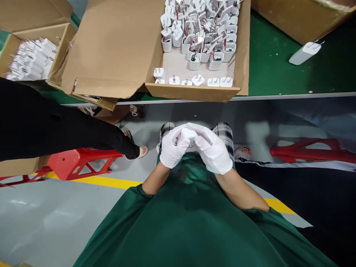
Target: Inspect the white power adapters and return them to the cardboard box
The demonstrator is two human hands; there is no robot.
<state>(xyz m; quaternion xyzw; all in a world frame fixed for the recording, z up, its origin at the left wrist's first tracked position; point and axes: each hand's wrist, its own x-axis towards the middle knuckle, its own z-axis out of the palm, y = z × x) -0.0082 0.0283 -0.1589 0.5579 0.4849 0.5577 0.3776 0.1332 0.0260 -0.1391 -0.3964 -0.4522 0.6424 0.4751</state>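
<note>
Both of my hands wear white gloves and meet over my lap around one white plug charger. My left hand grips its left side, thumb toward me. My right hand is closed on its right side, fingers curved over the far end. Metal prongs seem to show at the near side, partly hidden by the gloves. Beyond my hands, an open cardboard box holds several open white charger housings with red and black wires. A row of closed chargers stands along its near wall.
The green table has a white front edge. On it lie a single white charger, a box of chargers at left and another cardboard box at right. Red stools and people's legs flank me.
</note>
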